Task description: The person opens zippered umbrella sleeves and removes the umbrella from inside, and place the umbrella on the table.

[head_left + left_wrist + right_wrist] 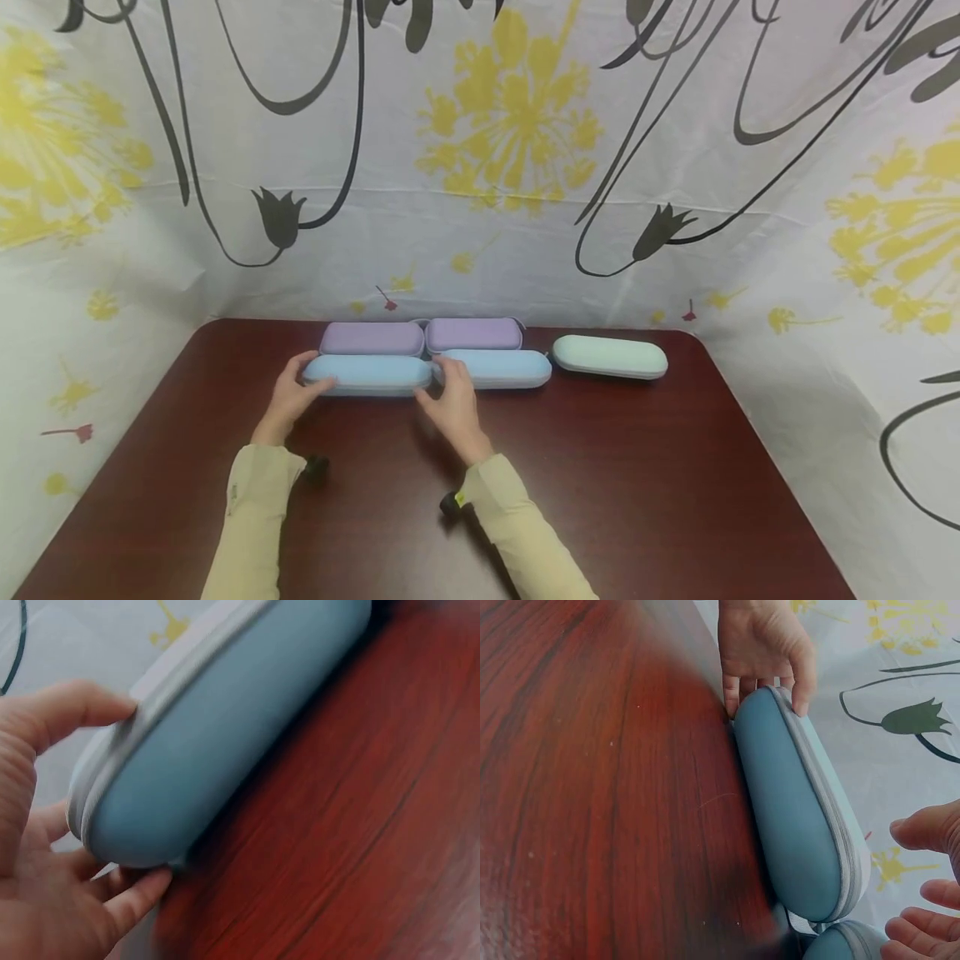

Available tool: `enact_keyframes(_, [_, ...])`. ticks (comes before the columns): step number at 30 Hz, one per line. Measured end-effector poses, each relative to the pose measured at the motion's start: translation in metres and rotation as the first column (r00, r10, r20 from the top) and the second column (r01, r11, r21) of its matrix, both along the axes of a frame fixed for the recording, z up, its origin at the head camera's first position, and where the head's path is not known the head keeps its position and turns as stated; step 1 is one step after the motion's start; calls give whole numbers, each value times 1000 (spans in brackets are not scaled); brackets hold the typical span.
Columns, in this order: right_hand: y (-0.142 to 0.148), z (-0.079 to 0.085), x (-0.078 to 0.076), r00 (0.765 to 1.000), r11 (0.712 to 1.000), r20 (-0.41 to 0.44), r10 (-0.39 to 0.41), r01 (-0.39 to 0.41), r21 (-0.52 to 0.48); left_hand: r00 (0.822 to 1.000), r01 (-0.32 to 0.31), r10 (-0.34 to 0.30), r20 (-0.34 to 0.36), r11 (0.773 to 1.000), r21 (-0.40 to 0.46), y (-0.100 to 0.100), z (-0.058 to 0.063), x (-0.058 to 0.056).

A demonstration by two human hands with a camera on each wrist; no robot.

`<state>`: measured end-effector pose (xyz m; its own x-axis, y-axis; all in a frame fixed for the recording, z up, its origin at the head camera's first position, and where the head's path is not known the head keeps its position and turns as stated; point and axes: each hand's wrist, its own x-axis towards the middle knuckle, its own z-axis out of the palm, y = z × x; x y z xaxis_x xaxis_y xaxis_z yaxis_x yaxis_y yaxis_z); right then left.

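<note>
A light blue zip case (367,375) lies on the table in the front row, at the left. At its left end is my left hand (294,390), thumb on the front near the zip and fingers curled round the end. The same blue case (791,810) in the right wrist view shows a grey zip along its side. My right hand (453,408) is at the case's right end, thumb and fingers spread; in the right wrist view the thumb (922,829) stands apart from it. A second blue zip case (498,369) sits just right, beside the right fingertips.
Two purple zip cases (372,338) stand behind the blue ones, close to the back edge. A mint green zip case (610,357) lies farther right. The dark red wooden table (637,483) meets a patterned cloth (390,208) at the back and sides.
</note>
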<state>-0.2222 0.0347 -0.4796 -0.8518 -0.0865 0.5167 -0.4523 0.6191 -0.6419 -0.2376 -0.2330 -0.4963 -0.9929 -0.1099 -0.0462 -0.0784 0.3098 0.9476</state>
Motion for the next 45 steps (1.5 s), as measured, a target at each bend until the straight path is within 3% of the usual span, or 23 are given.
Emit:
enact_keyframes(5, [1,-2,0,1000,1000,23,9,-9,3,989,144,-142,29,986,-87,-12,-1,-3])
enact_keyframes(8, [2,-4,1,999,1000,32,23,-23,-1,975,222,-221,27,957,-185,-16,1,-4])
enact_keyframes(12, [6,-6,3,998,999,46,51,-50,-16,959,269,-282,2,911,-314,-20,4,-5])
enact_keyframes(18, [10,-8,8,996,998,63,69,-68,-9,944,298,-328,-23,884,-360,-20,7,-2])
enact_keyframes(25, [15,-9,16,995,997,66,74,-74,2,943,293,-330,-47,887,-356,-22,7,6])
enact_keyframes(35, [24,-15,22,995,996,34,92,-91,-15,932,311,-357,-58,872,-379,-22,4,24])
enact_keyframes(45, [32,-13,27,993,992,9,122,-121,-30,933,306,-352,-78,886,-349,-19,-2,45])
